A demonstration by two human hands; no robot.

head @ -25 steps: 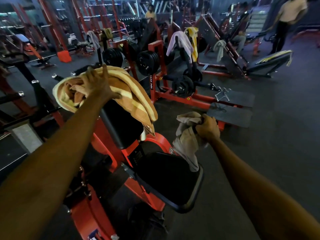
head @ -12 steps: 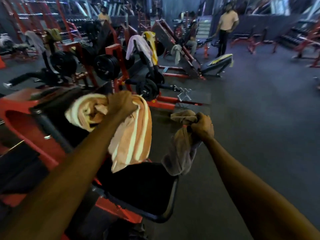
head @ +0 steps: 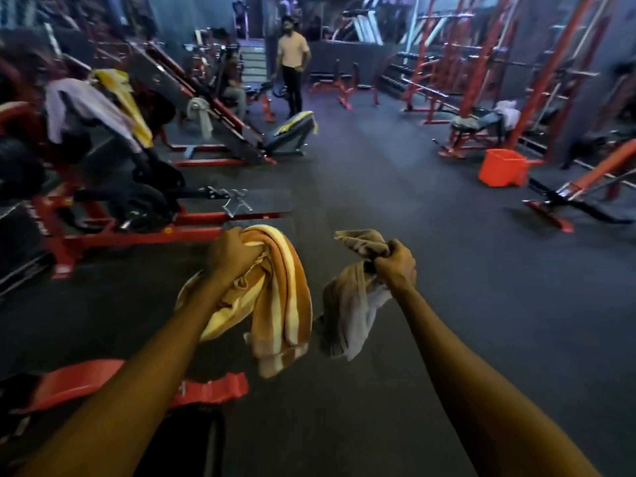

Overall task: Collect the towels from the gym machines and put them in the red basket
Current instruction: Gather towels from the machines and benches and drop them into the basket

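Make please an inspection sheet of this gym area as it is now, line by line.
Surface: dark floor.
Job's things: striped orange towel and grey-brown towel in hand; red basket on the floor, far right; lilac towel, yellow towel and grey towel hang on machines at left; white towel on a bench at right.
Clutter: metal handle attachment on a platform at left.
Grips: left grip holds the striped orange towel; right grip holds the grey-brown towel.
Cables: nothing seen.
Surroundings: red racks; standing person far back.
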